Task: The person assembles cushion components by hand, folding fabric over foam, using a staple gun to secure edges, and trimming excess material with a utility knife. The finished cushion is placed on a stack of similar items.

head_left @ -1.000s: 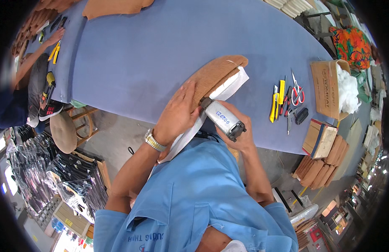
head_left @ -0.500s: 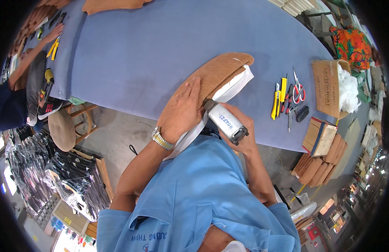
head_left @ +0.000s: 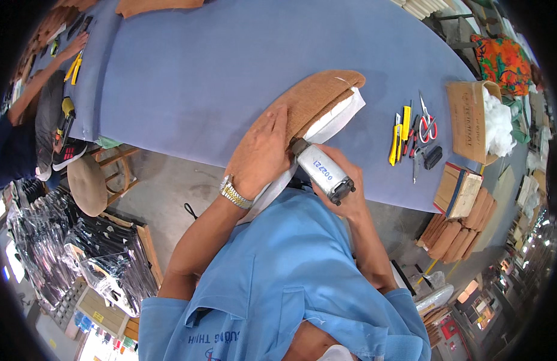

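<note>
Just left of centre in the frame, the left hand (head_left: 261, 144) lies flat, fingers extended, on the brown cushion (head_left: 317, 90), which slants across the middle over the near edge of the blue table (head_left: 188, 90). The step appears to be working along its edge: the grey tool (head_left: 323, 171) has its nose at the white strip (head_left: 345, 114). Right of centre, the right hand (head_left: 349, 191) grasps that tool, its fingers mostly hidden. The next move seems to call for a steady cushion and left fingertips clear of the nose.

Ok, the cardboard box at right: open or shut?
Open: white fluffy stuffing bulges from the cardboard box, no flap across it.
</note>
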A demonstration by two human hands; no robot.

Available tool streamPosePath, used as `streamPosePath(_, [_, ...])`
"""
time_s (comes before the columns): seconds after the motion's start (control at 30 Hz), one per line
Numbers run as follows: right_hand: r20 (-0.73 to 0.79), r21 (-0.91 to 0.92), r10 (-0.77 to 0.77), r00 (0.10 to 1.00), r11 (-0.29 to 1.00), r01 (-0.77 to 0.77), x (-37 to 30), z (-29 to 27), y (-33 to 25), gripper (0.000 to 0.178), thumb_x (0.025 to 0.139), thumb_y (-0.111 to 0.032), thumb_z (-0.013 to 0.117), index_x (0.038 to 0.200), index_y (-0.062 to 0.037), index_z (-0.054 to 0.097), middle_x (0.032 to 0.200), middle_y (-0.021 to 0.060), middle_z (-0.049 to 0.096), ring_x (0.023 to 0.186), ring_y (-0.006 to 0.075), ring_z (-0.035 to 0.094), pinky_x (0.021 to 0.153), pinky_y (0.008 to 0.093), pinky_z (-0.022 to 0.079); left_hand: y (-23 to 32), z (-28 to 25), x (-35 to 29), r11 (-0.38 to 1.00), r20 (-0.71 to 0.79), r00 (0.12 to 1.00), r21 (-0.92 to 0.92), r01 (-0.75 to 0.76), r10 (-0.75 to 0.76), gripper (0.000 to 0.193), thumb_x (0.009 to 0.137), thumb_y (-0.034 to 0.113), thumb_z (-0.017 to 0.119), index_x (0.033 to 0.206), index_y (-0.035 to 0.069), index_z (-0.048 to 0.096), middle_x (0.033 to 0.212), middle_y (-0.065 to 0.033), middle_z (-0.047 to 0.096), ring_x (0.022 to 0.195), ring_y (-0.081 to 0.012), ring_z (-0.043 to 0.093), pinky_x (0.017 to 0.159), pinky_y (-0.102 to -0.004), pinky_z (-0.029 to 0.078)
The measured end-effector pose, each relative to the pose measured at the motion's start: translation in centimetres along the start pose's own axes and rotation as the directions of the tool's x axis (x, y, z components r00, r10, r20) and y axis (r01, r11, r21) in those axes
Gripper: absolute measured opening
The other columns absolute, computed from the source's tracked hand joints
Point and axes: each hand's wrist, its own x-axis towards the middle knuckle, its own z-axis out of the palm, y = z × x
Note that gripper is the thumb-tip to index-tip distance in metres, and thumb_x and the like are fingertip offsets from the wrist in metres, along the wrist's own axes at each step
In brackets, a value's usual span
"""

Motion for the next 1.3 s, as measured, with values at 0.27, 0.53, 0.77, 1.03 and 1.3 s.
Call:
streamPosePath(0.27, [0.115, -0.034, 0.068, 0.991, 0.997, -0.064, 0.5, -0.6, -0.7, 0.064, 0.073, -0.007, 0.077, 0.135, -0.0068, 0.061, 0.117, 0.0159, 0.074, 0.107, 0.0345, 0.075, 0.092, 0.0371, 0.057, 0.7, 0.7, -0.8, 0.995, -0.031, 0.999, 0.1, -0.008, 0.011, 0.092, 0.076, 0.0, 0.077, 0.157, -0.003, 0.033, 0.152, -0.0301, 0.05, 0.143, -0.0437, 0.047, 0.118, -0.0482, 0.041])
streamPosePath(0.53, [0.025, 0.018, -0.031, 0.999, 0.999, 0.03, -0.6, 0.5, 1.6, 0.064, 0.073, -0.007, 0.077, 0.134, -0.0066, 0.061, 0.117, 0.016, 0.074, 0.108, 0.0363, 0.074, 0.092, 0.0374, 0.057, -5.7, -2.5, 0.8, 0.726, 0.294, 0.921, -0.687, 0.018, 0.255, 0.08, 0.104, 0.038, 0.061, 0.169, 0.014, 0.019, 0.173, -0.0218, 0.02, 0.161, -0.0356, 0.017, 0.129, -0.051, 0.019])
streamPosePath(0.77, [-0.045, -0.015, -0.09, 0.995, 0.996, 0.089, -0.7, 1.1, 1.3, 0.061, 0.073, -0.006, 0.076, 0.133, -0.0066, 0.063, 0.119, 0.0157, 0.073, 0.108, 0.0355, 0.073, 0.092, 0.0385, 0.058, -8.6, 1.4, 0.0, 0.883, 0.243, 0.969, -0.463, 0.078, 0.042, 0.07, 0.112, 0.053, 0.035, 0.167, 0.012, 0.025, 0.175, -0.0168, 0.016, 0.163, -0.0328, 0.01, 0.13, -0.0485, 0.013])
streamPosePath(1.03, [-0.058, 0.027, -0.058, 0.997, 0.998, 0.059, -0.7, 1.2, 0.7, 0.061, 0.073, -0.005, 0.077, 0.133, -0.0068, 0.065, 0.119, 0.0155, 0.074, 0.107, 0.0353, 0.074, 0.09, 0.039, 0.058, -2.7, -0.1, -3.4, 0.98, 0.025, 0.983, -0.08, -0.181, 0.183, 0.083, 0.1, 0.035, 0.064, 0.161, -0.007, 0.026, 0.164, -0.0311, 0.033, 0.155, -0.0443, 0.028, 0.129, -0.0467, 0.023])
streamPosePath(1.3, [-0.059, 0.028, -0.059, 0.997, 0.998, 0.06, -1.3, 1.4, 0.6, 0.064, 0.073, -0.005, 0.079, 0.135, -0.0038, 0.064, 0.122, 0.0164, 0.074, 0.107, 0.031, 0.076, 0.09, 0.0362, 0.058, -2.2, -0.3, -3.9, 0.996, 0.015, 0.997, 0.026, -0.079, 0.079, 0.082, 0.094, 0.024, 0.069, 0.158, -0.009, 0.029, 0.16, -0.0303, 0.041, 0.15, -0.0423, 0.039, 0.125, -0.0446, 0.032])
